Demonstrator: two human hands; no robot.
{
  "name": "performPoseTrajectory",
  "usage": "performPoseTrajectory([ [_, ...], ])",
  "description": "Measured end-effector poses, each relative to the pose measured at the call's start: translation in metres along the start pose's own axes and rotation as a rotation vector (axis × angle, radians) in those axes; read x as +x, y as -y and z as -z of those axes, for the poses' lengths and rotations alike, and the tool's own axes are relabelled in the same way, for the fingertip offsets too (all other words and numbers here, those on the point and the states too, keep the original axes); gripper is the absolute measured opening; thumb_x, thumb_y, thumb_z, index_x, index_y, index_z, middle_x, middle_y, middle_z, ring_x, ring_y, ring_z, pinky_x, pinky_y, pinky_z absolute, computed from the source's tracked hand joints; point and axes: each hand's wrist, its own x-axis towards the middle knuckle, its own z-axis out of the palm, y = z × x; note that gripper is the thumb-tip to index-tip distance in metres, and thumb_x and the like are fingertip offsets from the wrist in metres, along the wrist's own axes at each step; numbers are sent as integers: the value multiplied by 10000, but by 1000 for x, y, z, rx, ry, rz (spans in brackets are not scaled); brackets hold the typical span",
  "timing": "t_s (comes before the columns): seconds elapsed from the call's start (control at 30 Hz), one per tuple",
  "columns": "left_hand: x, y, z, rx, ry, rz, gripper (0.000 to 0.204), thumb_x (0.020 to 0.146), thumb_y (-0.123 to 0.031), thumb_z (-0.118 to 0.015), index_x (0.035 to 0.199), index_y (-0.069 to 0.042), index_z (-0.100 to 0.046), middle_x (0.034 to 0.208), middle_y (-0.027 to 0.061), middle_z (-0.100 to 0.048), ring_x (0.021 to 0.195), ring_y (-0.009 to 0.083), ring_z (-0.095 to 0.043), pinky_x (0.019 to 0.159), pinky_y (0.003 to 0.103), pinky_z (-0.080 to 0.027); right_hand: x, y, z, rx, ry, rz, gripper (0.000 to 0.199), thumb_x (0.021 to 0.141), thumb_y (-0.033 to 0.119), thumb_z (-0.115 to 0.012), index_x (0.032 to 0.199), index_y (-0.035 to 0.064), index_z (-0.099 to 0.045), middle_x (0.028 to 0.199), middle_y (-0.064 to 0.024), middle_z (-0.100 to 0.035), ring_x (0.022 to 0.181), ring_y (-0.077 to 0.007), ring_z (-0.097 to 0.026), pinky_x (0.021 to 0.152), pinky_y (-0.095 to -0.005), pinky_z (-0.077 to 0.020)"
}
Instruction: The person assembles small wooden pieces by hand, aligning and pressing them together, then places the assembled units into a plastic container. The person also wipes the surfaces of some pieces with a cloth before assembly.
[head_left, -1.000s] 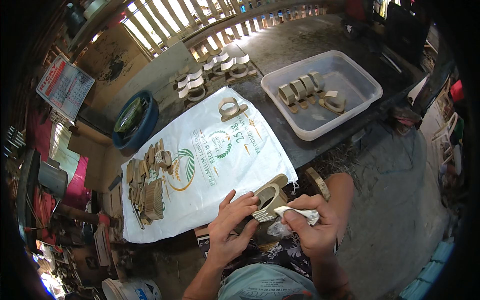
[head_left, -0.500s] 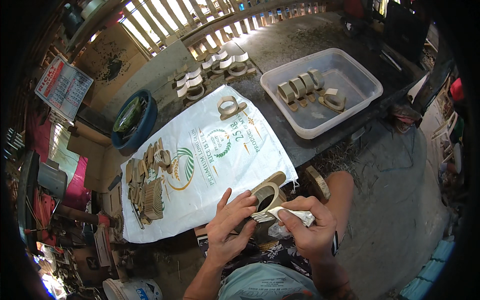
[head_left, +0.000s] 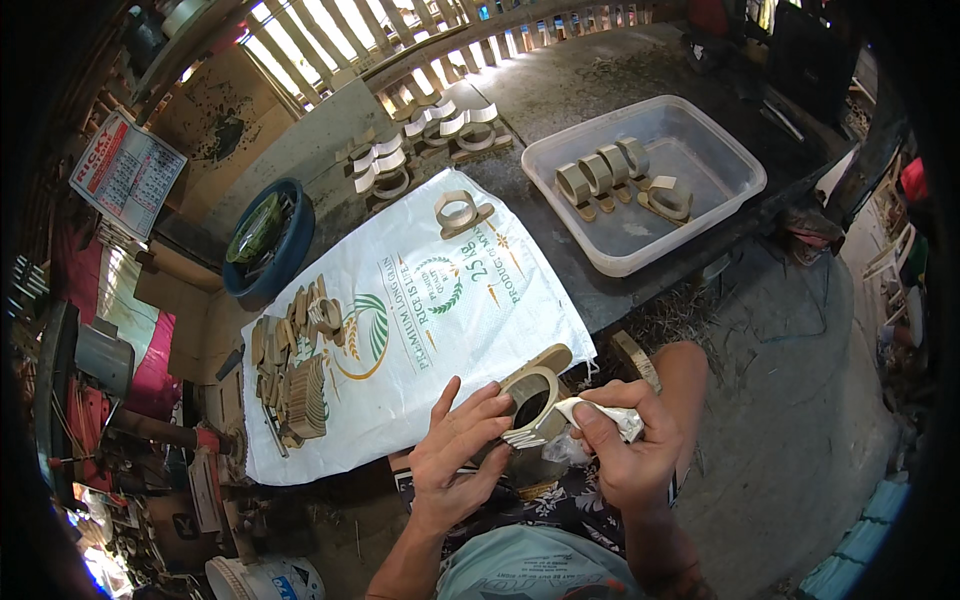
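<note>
My left hand (head_left: pixel 456 452) grips a tan wooden ring-shaped piece (head_left: pixel 533 392) at the near edge of the table, fingers curled on its left side. My right hand (head_left: pixel 622 452) pinches a folded whitish scrap, like cloth or sandpaper (head_left: pixel 600 414), pressed against the piece's lower right rim. Both hands sit over my lap, just below the white woven sack (head_left: pixel 420 300) spread on the dark table.
A pile of small wooden parts (head_left: pixel 295 365) lies on the sack's left; one finished ring piece (head_left: pixel 461 212) stands at its far end. A clear plastic tub (head_left: pixel 730 190) holds several ring pieces. More pieces (head_left: pixel 430 140) stand at the back. A blue basin (head_left: pixel 262 245) sits left.
My right hand has shifted slightly left along the piece's rim with the scrap; the left hand keeps its hold.
</note>
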Motion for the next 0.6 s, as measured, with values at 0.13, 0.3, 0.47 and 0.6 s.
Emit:
performPoseTrajectory([
  [0.13, 0, 0, 0, 4, 3, -11, 441, 713, 83, -781, 1132, -46, -731, 1229, 157, -726, 1277, 328, -632, 1196, 553, -318, 0, 0, 2, 10, -26, -31, 73, 939, -3, -703, 998, -30, -669, 787, -73, -705, 689, -84, -661, 613, -231, -507],
  [0.3, 0, 0, 0, -3, 7, -2, 432, 725, 78, -777, 1136, -46, -729, 1231, 160, -725, 1279, 330, -630, 1198, 554, -312, -2, -1, 2, 20, -6, -29, 81, 927, -15, -707, 993, -34, -664, 795, -84, -711, 690, -95, -673, 614, -238, -513],
  [0.47, 2, 0, 0, -5, 4, 12, 421, 739, 73, -775, 1139, -46, -727, 1234, 164, -723, 1283, 334, -627, 1200, 555, -304, -6, -2, 0, 12, 79, 31, 107, 903, -32, -719, 990, -42, -658, 794, -105, -711, 687, -121, -697, 616, -248, -524],
  [0.6, 2, 0, 0, -11, -2, -1, 420, 737, 67, -783, 1137, -47, -727, 1234, 168, -723, 1282, 334, -627, 1198, 558, -307, -7, -3, 1, -11, 113, 52, 114, 895, -36, -722, 987, -46, -656, 799, -115, -713, 686, -132, -706, 615, -257, -534],
])
